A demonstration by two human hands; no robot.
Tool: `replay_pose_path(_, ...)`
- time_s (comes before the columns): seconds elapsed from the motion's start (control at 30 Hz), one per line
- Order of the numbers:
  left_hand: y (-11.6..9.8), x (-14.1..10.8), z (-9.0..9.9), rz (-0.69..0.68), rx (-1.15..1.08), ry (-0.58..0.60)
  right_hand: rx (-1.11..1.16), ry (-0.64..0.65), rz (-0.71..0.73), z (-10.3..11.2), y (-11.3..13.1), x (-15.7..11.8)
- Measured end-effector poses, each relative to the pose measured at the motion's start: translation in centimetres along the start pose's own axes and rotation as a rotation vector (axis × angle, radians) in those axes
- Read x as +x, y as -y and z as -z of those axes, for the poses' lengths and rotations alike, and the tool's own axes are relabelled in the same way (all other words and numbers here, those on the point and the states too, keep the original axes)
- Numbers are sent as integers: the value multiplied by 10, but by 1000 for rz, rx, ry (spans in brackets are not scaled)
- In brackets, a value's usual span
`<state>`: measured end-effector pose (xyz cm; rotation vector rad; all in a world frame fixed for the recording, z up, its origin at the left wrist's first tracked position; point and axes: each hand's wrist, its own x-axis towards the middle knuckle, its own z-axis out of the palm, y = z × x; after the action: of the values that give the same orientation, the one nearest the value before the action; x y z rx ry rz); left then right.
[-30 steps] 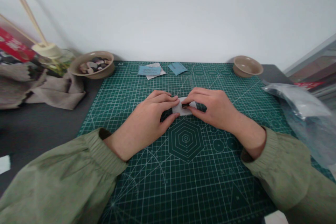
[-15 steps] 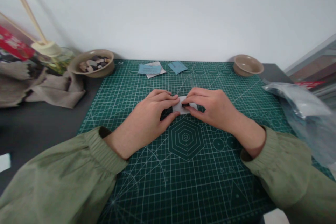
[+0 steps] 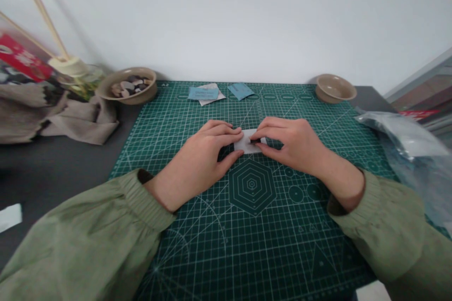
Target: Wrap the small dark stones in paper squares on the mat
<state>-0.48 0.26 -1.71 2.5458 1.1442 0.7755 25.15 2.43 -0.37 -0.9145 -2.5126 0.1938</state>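
A small white sheet (image 3: 247, 145) lies on the green cutting mat (image 3: 197, 254). The thumb and fingertips of my left hand (image 3: 208, 150) rest on its left edge, holding it against the mat. My right hand (image 3: 289, 143) pinches a small dark piece (image 3: 254, 141) between thumb and fingers, right over the sheet's right half. Whether the piece touches the sheet is hard to tell. My right fingers cover part of the sheet's right side.
A bowl of stones (image 3: 129, 87) stands at the back left beside a reed diffuser (image 3: 68, 66) and crumpled cloth (image 3: 81, 117). Blue packets (image 3: 240, 90) lie at the back. An empty bowl (image 3: 334, 88) and plastic bag (image 3: 413, 150) are on the right.
My right hand has shifted slightly to the right with the dark piece, showing more of the sheet's middle. My left hand stays on the sheet's left edge. The whole view has moved a little.
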Motion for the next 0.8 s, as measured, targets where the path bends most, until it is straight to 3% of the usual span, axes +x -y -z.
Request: replay_pose_path(0.8, 1, -1, 0, 9, 7, 5, -20, -13, -2, -2, 2, -1)
